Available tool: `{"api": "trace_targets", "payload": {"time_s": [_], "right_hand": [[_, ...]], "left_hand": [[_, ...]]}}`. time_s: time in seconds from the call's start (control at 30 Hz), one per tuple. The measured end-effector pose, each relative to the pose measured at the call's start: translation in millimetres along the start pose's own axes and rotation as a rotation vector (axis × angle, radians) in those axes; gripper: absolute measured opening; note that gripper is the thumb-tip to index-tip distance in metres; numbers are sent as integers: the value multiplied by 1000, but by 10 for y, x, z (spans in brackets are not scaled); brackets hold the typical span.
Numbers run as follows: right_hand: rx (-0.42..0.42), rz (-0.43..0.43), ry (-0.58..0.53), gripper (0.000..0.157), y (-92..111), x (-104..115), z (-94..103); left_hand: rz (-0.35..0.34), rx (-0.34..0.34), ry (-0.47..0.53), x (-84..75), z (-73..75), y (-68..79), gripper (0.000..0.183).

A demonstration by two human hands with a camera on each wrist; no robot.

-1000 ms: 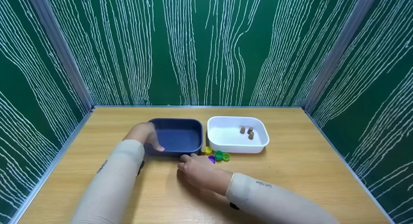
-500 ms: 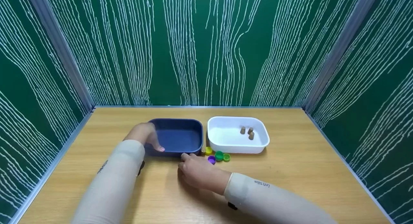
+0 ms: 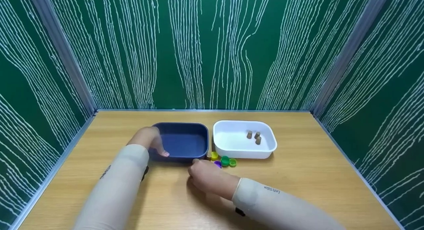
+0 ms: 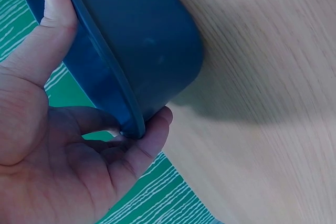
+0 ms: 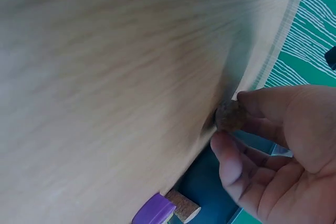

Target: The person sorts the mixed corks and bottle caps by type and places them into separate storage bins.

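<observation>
My left hand (image 3: 149,140) grips the left end of a dark blue tray (image 3: 185,140). In the left wrist view its thumb lies over the tray's rim and the fingers curl round a corner. Just in front of that tray, my right hand (image 3: 209,176) is low over the table. The right wrist view shows it pinching a cork (image 5: 230,115) between thumb and fingers; the head view hides this cork. Another cork (image 5: 182,206) lies by a purple bottle cap (image 5: 154,209) near the blue tray's wall.
A white tray (image 3: 232,153) with three corks (image 3: 258,141) in its right half stands right of the blue one. Before it lie yellow (image 3: 214,155), green (image 3: 225,161) and light green caps (image 3: 233,162). Green patterned walls enclose the wooden table (image 3: 298,177).
My right hand has shifted slightly right, and its fingers look more drawn in. The left hand and both trays stay in place.
</observation>
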State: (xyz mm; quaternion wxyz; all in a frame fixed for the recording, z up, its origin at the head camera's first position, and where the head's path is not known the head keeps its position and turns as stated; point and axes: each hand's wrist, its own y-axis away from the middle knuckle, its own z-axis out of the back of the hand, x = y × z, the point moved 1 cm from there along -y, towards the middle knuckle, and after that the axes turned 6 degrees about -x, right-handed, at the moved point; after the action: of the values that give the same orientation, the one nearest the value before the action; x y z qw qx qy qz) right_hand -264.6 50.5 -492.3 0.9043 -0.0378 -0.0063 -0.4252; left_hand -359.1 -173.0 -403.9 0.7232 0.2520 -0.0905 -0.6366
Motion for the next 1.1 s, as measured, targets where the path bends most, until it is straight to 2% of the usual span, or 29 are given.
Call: {"api": "trace_targets", "payload": {"time_s": [0.27, 0.57, 0.67, 0.9, 1.1], "right_hand": [[104, -98, -52, 13, -6, -29, 25], [106, -105, -83, 11, -30, -60, -24], [92, -88, -105, 10, -19, -72, -20], [-18, 38, -66, 12, 38, -88, 57], [-5, 15, -139, 6, 62, -118, 201]], "left_hand": [[-1, 4, 4, 7, 0, 9, 117], [-15, -24, -2, -20, 6, 47, 120], [-16, -25, -2, -11, -2, 37, 119], [0, 6, -13, -3, -16, 0, 126], [23, 10, 17, -8, -10, 31, 126]]}}
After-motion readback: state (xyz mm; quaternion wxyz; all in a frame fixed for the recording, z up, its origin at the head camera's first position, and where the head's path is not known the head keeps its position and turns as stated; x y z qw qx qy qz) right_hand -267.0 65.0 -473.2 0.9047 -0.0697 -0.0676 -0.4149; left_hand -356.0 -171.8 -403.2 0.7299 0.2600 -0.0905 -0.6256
